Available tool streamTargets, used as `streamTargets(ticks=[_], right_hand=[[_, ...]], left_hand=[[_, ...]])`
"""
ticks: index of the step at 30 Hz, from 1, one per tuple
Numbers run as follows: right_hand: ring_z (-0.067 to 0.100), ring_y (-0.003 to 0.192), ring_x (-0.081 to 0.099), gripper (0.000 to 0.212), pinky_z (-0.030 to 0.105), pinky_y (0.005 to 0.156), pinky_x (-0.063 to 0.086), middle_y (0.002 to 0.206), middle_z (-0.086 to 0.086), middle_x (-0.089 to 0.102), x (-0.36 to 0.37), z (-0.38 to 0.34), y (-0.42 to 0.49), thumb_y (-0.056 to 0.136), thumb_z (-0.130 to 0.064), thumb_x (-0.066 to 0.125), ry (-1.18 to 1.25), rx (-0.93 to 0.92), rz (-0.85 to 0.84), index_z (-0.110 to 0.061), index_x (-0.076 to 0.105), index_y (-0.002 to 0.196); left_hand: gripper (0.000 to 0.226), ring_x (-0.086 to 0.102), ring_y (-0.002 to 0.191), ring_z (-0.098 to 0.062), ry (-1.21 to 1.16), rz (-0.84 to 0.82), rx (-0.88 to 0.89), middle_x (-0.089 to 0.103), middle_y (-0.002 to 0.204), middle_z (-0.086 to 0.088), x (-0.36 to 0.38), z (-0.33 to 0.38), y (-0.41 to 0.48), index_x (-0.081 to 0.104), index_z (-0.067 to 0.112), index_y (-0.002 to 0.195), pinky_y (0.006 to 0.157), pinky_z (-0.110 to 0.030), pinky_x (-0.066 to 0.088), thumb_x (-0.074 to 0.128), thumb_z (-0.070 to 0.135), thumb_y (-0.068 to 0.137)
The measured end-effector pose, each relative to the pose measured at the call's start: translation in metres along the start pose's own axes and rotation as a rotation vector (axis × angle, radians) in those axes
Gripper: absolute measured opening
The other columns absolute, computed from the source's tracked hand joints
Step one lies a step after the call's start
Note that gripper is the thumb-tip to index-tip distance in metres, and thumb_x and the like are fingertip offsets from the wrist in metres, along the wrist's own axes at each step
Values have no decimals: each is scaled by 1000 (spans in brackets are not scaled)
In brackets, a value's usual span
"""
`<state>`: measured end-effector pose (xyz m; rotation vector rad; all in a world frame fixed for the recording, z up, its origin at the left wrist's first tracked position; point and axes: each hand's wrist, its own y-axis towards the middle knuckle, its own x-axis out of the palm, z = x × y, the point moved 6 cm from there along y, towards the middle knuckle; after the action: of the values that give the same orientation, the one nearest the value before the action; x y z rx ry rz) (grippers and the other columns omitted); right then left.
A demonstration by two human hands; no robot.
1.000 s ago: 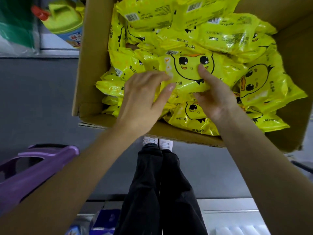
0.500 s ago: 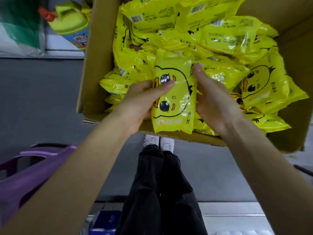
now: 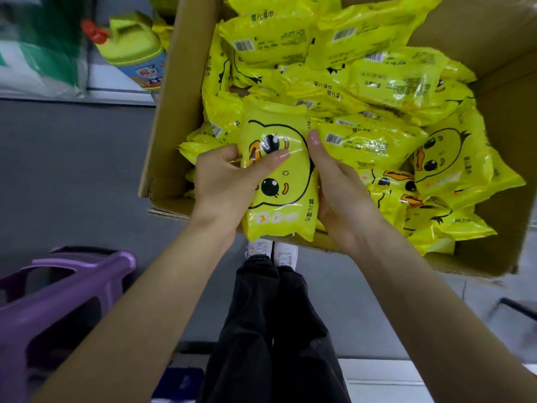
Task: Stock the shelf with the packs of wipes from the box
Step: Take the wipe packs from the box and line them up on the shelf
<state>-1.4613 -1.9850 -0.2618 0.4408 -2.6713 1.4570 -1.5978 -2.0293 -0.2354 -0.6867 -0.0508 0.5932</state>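
Observation:
A yellow pack of wipes (image 3: 283, 199) with a duck face stands on end over the near edge of the open cardboard box (image 3: 165, 117). My left hand (image 3: 229, 181) grips its left side, thumb across the front. My right hand (image 3: 337, 187) holds its right side, with the fingers behind the pack. Several more yellow packs (image 3: 386, 82) lie piled loosely in the box.
A purple plastic stool (image 3: 58, 301) stands at the lower left. A yellow bottle with a red cap (image 3: 130, 50) lies on a shelf edge at the upper left. My dark trousers and white shoes (image 3: 273, 251) show below the box on grey floor.
My hands reached onto a pack lying flat in the pile, turned it upright and lifted it toward the box's near edge. Both hands now hold it more firmly.

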Motion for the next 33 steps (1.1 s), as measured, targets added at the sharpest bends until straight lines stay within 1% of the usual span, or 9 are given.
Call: streamTargets(ticks=[7, 10, 14, 18, 22, 26, 29, 31, 33], right_hand=[[29, 100, 69, 52, 47, 89, 55, 111, 11, 71, -11, -14, 5, 81, -37, 73, -10, -71, 86, -6, 63, 122], [29, 91, 72, 34, 45, 81, 58, 99, 10, 74, -14, -19, 5, 86, -33, 67, -43, -67, 57, -8, 70, 108], [14, 101, 68, 64, 42, 89, 53, 110, -6, 71, -17, -22, 6, 68, -62, 66, -194, -19, -16, -23, 63, 119], [17, 93, 69, 78, 38, 82, 57, 110, -6, 69, -26, -23, 6, 65, -45, 74, -222, 25, -29, -21, 45, 134], [16, 80, 71, 67, 43, 80, 58, 104, 2, 73, -36, -44, 13, 54, -34, 81, -173, -64, 24, -16, 63, 116], [-4, 63, 64, 63, 19, 58, 50, 116, -6, 63, -41, -68, 19, 59, -32, 82, -420, -81, 1, -18, 62, 118], [-6, 82, 60, 94, 23, 72, 53, 130, -12, 52, -36, -85, 27, 54, -45, 82, -632, -78, -80, -18, 49, 137], [-6, 90, 56, 101, 28, 82, 51, 126, -15, 53, -28, -93, 31, 48, -54, 80, -715, -82, -117, -20, 48, 138], [-6, 86, 52, 79, 19, 69, 47, 109, -19, 56, -24, -99, 36, 61, -53, 75, -720, -86, -109, -24, 53, 131]], left_hand=[[51, 70, 94, -20, -136, -290, -270, 75, 101, -4, 13, -5, 0, 68, 15, 103, 79, -36, 58, 74, 35, 57], [34, 72, 91, -19, -96, -290, -268, 76, 96, -3, 13, -2, 4, 69, 15, 96, 73, -34, 61, 76, 29, 66], [6, 73, 83, -19, -135, -118, -234, 75, 93, -6, 12, -1, 13, 69, 14, 89, 70, -34, 61, 71, 12, 83], [11, 72, 86, -19, -319, -90, -203, 75, 94, -4, 17, 8, 20, 68, 12, 95, 77, -36, 60, 68, 7, 85], [76, 71, 98, -23, -413, -225, -284, 72, 111, -9, 23, 26, 29, 45, 6, 136, 80, -42, 59, 74, 16, 66], [84, 70, 93, -16, -317, -305, -333, 69, 115, 2, 12, 43, 43, 48, 16, 138, 56, -32, 59, 76, 23, 59], [151, 55, 119, -15, -111, -358, -377, 46, 141, 7, 2, 40, 50, 34, 18, 147, 53, -33, 58, 97, 38, 11], [160, 53, 121, -9, -35, -412, -372, 46, 141, 12, -2, 36, 54, 33, 17, 149, 59, -32, 59, 96, 44, 4], [146, 57, 121, -14, -21, -409, -363, 57, 136, 4, -4, 34, 58, 45, 14, 141, 63, -32, 59, 96, 48, 9]])
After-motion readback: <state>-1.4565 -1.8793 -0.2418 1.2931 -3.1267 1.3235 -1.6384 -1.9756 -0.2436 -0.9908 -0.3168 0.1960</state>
